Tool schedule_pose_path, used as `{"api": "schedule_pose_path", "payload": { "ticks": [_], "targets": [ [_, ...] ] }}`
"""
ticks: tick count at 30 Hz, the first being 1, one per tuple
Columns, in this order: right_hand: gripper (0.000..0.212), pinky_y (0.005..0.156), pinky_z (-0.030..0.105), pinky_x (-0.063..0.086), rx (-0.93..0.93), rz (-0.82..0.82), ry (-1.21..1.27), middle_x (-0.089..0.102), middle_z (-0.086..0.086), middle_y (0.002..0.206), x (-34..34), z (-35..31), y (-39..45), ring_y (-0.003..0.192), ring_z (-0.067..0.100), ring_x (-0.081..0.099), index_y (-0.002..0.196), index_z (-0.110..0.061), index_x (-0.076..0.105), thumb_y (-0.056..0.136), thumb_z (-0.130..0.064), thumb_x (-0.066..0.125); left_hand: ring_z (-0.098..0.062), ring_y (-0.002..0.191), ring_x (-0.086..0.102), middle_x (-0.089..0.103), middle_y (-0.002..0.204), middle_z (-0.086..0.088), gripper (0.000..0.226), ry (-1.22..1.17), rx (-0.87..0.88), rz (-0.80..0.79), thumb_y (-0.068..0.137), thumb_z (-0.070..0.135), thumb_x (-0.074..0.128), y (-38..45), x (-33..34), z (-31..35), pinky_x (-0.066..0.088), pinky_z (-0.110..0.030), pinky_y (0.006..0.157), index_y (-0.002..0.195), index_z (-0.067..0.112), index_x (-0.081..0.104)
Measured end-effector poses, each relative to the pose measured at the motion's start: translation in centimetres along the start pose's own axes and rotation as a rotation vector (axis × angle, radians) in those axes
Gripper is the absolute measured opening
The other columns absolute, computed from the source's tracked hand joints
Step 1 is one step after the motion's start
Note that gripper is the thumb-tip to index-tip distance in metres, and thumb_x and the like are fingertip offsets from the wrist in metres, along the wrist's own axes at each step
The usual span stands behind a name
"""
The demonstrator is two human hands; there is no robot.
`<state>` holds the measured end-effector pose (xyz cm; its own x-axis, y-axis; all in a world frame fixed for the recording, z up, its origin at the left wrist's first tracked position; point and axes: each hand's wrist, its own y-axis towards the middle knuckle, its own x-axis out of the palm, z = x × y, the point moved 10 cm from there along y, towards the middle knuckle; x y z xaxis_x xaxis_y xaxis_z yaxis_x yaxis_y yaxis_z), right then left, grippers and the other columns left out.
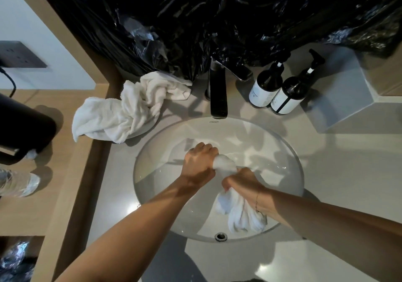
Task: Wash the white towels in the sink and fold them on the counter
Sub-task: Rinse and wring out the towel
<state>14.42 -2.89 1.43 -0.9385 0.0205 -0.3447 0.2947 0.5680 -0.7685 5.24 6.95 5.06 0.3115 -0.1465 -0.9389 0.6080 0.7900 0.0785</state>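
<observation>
While both hands worked over the sink [152,157], I saw a white towel [239,212] twisted between them above the basin. My left hand [199,162] had its fingers clenched round the upper end of the towel, knuckles toward the faucet [218,94]. My right hand [241,183] gripped the towel just below, fingers curled round it, and the loose end hung beneath that hand toward the near side of the sink, close to the overflow hole [220,236]. A thin bracelet [257,203] sat on the right wrist.

A second towel [126,110] lay crumpled on the surface [337,173] to the left of the faucet, part of it draped over the surface's left edge. Two dark pump bottles [276,90] with white labels stood touching each other to the right of the faucet, and a grey box [343,94] stood further right of them. Black plastic sheeting [217,20] hung behind the faucet, covering the wall. Far to the left of the faucet, a dark socket plate [19,54] was set in the wall, with a cord running from it.
</observation>
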Motion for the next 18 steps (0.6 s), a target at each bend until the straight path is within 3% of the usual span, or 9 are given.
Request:
{"api": "schedule_pose_path", "payload": {
  "ticks": [3, 6, 8, 12, 15, 17, 18],
  "targets": [
    [0.01, 0.058, 0.023, 0.043, -0.021, -0.019, -0.028, 0.059, 0.005, 0.068, -0.2, -0.4, -0.6, 0.065, 0.02, 0.058, 0.077, -0.009, 0.065, 0.069, -0.004, 0.066, -0.022, 0.06, 0.055, 0.055, 0.063, 0.003, 0.034, -0.013, 0.023, -0.017, 0.036, 0.006, 0.068, -0.1, -0.2, 0.3, 0.032, -0.02, 0.047, 0.067, 0.016, 0.061],
    [0.025, 0.062, 0.025, 0.043, -0.069, -0.073, -0.06, 0.06, 0.004, 0.071, -0.6, -1.1, -1.8, 0.069, 0.02, 0.059, 0.085, -0.008, 0.068, 0.06, -0.011, 0.064, -0.026, 0.067, 0.057, 0.058, 0.067, -0.001, 0.025, -0.098, 0.049, -0.053, 0.049, 0.004, 0.07, 0.2, -0.7, 0.6, 0.046, -0.027, 0.049, 0.07, 0.013, 0.061],
    [0.016, 0.058, 0.024, 0.04, -0.137, -0.075, -0.122, 0.056, 0.001, 0.067, -1.3, -2.0, -2.9, 0.065, 0.018, 0.055, 0.079, -0.011, 0.065, 0.063, -0.009, 0.064, -0.023, 0.081, 0.055, 0.061, 0.079, -0.002, 0.021, -0.147, 0.036, -0.078, 0.062, 0.007, 0.067, 0.5, -1.4, 0.5, 0.052, -0.035, 0.063, 0.081, 0.011, 0.064],
    [0.012, 0.062, 0.026, 0.045, -0.251, -0.017, -0.179, 0.062, -0.002, 0.072, -3.3, -3.4, -5.3, 0.073, 0.02, 0.062, 0.079, -0.017, 0.062, 0.072, -0.007, 0.063, -0.014, 0.112, 0.036, 0.044, 0.12, 0.007, 0.062, -0.388, -0.17, 0.023, 0.066, 0.008, 0.072, -0.7, -5.4, -0.1, 0.038, -0.024, 0.095, 0.123, 0.019, 0.049],
    [0.015, 0.064, 0.022, 0.047, -0.351, 0.004, -0.074, 0.064, -0.008, 0.074, -4.0, -4.0, -7.3, 0.078, 0.017, 0.063, 0.078, -0.023, 0.062, 0.075, -0.013, 0.073, -0.021, 0.126, 0.033, 0.033, 0.136, -0.004, 0.097, -0.535, -0.423, 0.143, 0.062, 0.015, 0.081, -3.3, -7.9, -0.8, 0.035, -0.033, 0.105, 0.143, 0.016, 0.028],
    [0.016, 0.061, 0.019, 0.047, -0.386, 0.003, 0.064, 0.066, -0.006, 0.076, -4.5, -4.4, -8.7, 0.075, 0.015, 0.063, 0.084, -0.019, 0.064, 0.076, -0.018, 0.078, -0.027, 0.125, 0.043, 0.036, 0.14, -0.013, 0.102, -0.819, -0.629, 0.196, 0.059, 0.017, 0.083, -5.8, -8.1, -1.1, 0.044, -0.041, 0.102, 0.143, 0.013, 0.025],
    [0.017, 0.061, 0.02, 0.048, -0.386, 0.0, 0.124, 0.067, -0.003, 0.077, -4.8, -4.6, -9.3, 0.073, 0.015, 0.064, 0.087, -0.016, 0.065, 0.077, -0.022, 0.078, -0.026, 0.116, 0.052, 0.043, 0.137, -0.016, 0.093, -0.976, -0.679, 0.209, 0.063, 0.013, 0.083, -7.0, -8.0, -0.8, 0.05, -0.039, 0.094, 0.139, 0.012, 0.031]
  ]
}}
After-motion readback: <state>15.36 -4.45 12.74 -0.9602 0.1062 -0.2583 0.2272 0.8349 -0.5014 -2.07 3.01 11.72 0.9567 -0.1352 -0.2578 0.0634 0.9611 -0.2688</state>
